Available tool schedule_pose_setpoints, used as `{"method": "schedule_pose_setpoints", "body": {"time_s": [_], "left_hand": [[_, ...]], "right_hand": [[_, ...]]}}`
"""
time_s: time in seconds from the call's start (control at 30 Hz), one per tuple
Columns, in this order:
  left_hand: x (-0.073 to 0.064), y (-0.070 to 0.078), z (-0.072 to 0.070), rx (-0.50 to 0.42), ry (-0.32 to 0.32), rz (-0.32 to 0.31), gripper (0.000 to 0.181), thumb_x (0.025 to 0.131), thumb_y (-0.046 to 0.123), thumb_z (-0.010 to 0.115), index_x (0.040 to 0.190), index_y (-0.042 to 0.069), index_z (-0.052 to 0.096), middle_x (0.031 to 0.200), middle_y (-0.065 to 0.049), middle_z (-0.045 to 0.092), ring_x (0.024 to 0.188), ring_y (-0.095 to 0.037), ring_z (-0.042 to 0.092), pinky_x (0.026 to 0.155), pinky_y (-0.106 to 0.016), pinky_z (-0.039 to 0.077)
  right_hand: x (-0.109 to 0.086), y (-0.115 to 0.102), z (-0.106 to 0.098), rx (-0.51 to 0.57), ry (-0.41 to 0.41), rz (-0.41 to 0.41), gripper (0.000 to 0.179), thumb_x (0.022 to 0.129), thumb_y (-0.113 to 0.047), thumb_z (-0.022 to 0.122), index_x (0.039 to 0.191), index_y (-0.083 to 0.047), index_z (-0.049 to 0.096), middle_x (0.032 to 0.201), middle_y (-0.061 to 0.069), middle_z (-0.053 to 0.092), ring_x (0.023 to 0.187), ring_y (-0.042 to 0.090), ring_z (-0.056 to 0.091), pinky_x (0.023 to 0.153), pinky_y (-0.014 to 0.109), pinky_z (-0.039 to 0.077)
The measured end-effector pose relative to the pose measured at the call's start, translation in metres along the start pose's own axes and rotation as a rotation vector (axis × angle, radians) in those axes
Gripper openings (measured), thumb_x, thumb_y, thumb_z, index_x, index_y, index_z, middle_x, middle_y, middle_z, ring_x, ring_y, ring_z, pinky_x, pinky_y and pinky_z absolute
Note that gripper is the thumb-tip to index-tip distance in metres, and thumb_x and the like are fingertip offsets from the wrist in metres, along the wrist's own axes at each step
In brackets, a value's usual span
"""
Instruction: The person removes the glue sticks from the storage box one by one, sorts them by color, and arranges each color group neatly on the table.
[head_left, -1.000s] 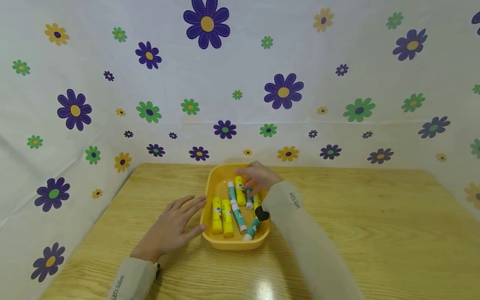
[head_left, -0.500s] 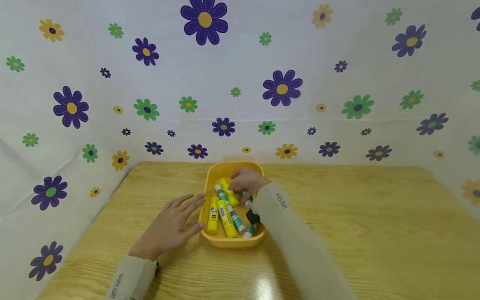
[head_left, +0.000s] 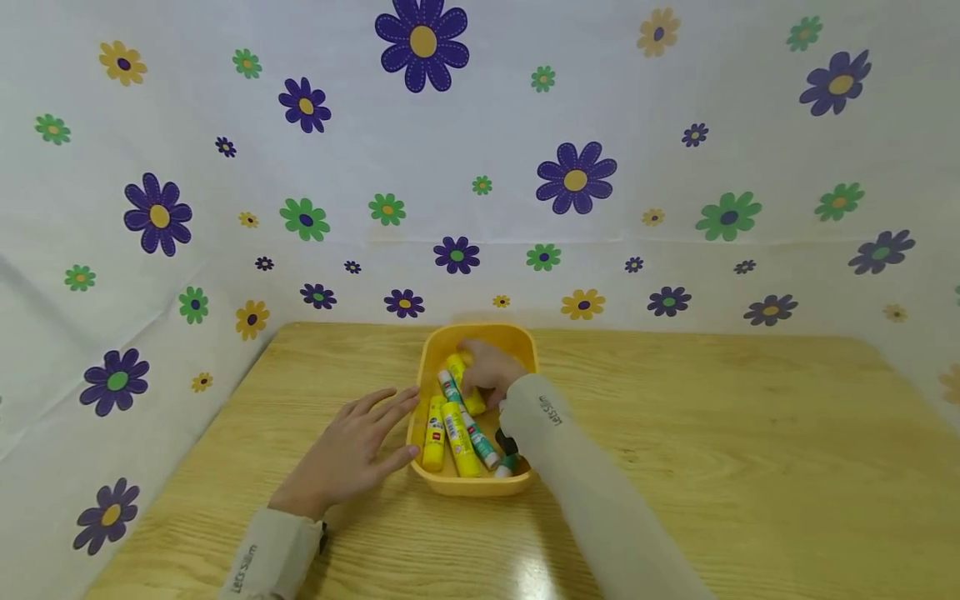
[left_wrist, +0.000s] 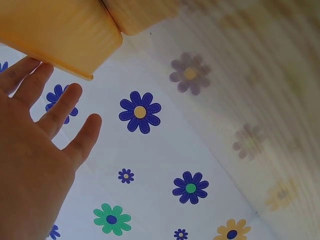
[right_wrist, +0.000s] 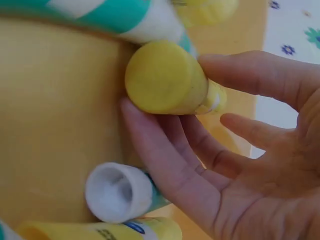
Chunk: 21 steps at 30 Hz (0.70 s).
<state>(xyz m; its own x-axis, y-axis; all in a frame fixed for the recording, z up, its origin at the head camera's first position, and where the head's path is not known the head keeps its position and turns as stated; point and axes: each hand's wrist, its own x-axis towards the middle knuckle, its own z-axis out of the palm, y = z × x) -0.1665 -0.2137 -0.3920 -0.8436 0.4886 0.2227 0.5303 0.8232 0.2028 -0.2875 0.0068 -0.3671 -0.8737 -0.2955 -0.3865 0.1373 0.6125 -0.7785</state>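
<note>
A yellow plastic basket on the wooden table holds several glue sticks. My right hand reaches into it. In the right wrist view, thumb and forefinger pinch a yellow glue stick by its capped end. Beside that one, teal-and-white glue sticks lie end to end, slanting. Two more yellow glue sticks rest at the basket's near left. Below my fingers, a white-ended glue stick lies in the basket. My left hand has its fingers spread, fingertips at the basket's left rim.
The wooden table extends on both sides of the basket. A white flower-printed cloth hangs behind the table and along its left side. Another teal glue stick sits in the near right corner, partly hidden by the right wrist.
My right hand has moved lower and left inside the basket. The far yellow glue stick has shifted and tilted left, and the neighbouring sticks have slid and turned. The left hand stays at the rim.
</note>
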Motion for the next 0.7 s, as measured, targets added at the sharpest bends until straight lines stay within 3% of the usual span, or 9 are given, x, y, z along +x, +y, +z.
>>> {"method": "schedule_pose_setpoints", "body": {"time_s": [0.1, 0.27, 0.37, 0.7], "left_hand": [[0.001, 0.001, 0.001, 0.0, 0.0, 0.002, 0.065, 0.098, 0.047, 0.06, 0.151, 0.009, 0.05, 0.159, -0.001, 0.042, 0.142, -0.036, 0.04, 0.113, -0.064, 0.032], [0.001, 0.001, 0.002, 0.01, -0.004, 0.004, 0.065, 0.098, 0.047, 0.06, 0.151, 0.009, 0.05, 0.159, -0.002, 0.042, 0.142, -0.037, 0.04, 0.112, -0.064, 0.032], [0.001, 0.002, 0.002, 0.012, 0.0, 0.007, 0.064, 0.098, 0.046, 0.06, 0.15, 0.009, 0.05, 0.159, -0.002, 0.043, 0.141, -0.037, 0.041, 0.112, -0.064, 0.033], [-0.001, 0.003, 0.001, 0.011, 0.02, 0.007, 0.062, 0.098, 0.043, 0.061, 0.149, 0.008, 0.051, 0.157, -0.004, 0.045, 0.141, -0.038, 0.041, 0.11, -0.065, 0.035]], "right_hand": [[-0.003, 0.005, -0.008, 0.057, -0.021, -0.023, 0.08, 0.085, 0.005, 0.068, 0.156, -0.018, 0.041, 0.14, 0.02, 0.051, 0.096, 0.034, 0.06, 0.064, 0.043, 0.062], [-0.016, 0.005, -0.023, 0.135, -0.052, -0.065, 0.078, 0.085, 0.004, 0.067, 0.155, -0.017, 0.04, 0.117, 0.021, 0.056, 0.084, 0.029, 0.057, 0.07, 0.044, 0.063], [-0.02, 0.003, -0.032, 0.179, -0.045, -0.095, 0.076, 0.086, 0.004, 0.066, 0.154, -0.016, 0.04, 0.113, 0.019, 0.055, 0.084, 0.028, 0.055, 0.073, 0.044, 0.062], [-0.03, -0.004, -0.06, 0.248, -0.027, -0.169, 0.073, 0.087, 0.003, 0.068, 0.152, -0.012, 0.038, 0.137, 0.023, 0.049, 0.109, 0.037, 0.06, 0.078, 0.046, 0.062]]}}
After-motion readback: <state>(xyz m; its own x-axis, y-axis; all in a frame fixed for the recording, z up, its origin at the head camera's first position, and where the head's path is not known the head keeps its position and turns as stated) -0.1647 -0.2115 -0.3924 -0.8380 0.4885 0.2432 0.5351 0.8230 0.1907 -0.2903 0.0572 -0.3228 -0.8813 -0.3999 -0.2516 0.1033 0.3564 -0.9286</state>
